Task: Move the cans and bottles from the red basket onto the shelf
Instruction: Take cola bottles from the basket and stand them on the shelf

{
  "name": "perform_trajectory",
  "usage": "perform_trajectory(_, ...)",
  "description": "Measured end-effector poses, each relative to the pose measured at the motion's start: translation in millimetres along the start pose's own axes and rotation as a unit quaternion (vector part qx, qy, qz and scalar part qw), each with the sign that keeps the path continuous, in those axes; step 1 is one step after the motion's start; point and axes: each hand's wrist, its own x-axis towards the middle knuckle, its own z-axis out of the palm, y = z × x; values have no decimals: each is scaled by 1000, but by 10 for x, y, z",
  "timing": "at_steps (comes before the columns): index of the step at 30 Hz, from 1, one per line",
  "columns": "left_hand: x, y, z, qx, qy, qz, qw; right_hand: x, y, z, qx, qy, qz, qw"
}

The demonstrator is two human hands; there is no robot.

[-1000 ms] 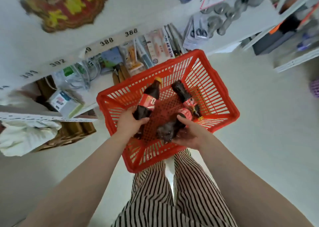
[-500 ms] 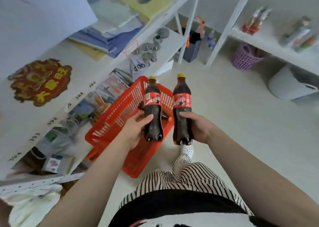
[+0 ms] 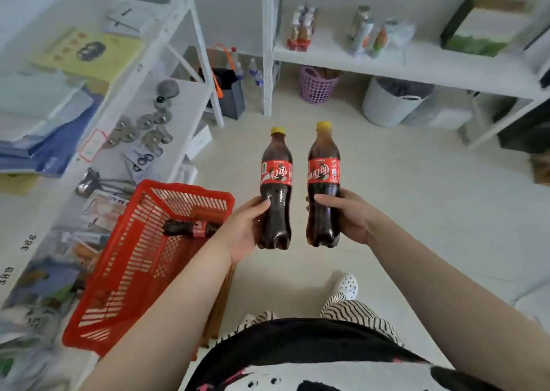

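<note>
Above the floor [image 3: 416, 212], each hand grips an upright cola bottle: left hand [image 3: 242, 230] on the left bottle [image 3: 276, 188], right hand [image 3: 346, 216] on the right bottle [image 3: 323, 182]; a third bottle [image 3: 190, 228] lies in the red basket [image 3: 128, 265].

Two cola bottles are held upright side by side over the floor [image 3: 416, 200], one bottle [image 3: 276, 188] in the left hand [image 3: 242, 230], the other bottle [image 3: 323, 182] in the right hand [image 3: 349, 216]. Left of them sits the basket [image 3: 119, 286], with a third bottle [image 3: 190, 228] lying inside. A shelf [image 3: 387, 60] stands ahead.
</note>
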Motion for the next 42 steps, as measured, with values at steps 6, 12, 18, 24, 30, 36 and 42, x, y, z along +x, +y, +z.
perform_trajectory(6, 631, 47, 1129, 42, -52, -23, 998, -7, -362, -1066, 33, 44, -11, 998)
perform_trajectory(12, 1340, 22, 2170, 76, -52, 4, 996, -84, -815, -2236, 64, 73, -23, 995)
perform_trajectory(18, 1922, 88, 3085, 149, -63, 19, 987, -67, -1223, -3126, 101, 118, -43, 987)
perform_trajectory(24, 2634, 350, 3793, 219, -85, 15, 972, 169, -1676, -3789, 142, 147, -64, 977)
perform_trajectory(30, 3572, 804, 4453, 259, -108, 15, 960, 651, -2313, -4462, 137, 176, -75, 972)
perform_trajectory(36, 4415, 1428, 5116, 280, -130, 24, 951, 1119, -3115, -5041, 163, 209, -96, 959)
perform_trajectory(42, 5107, 1861, 5834, 281, -139, 30, 949, 1492, -3840, -5610, 176, 230, -115, 950)
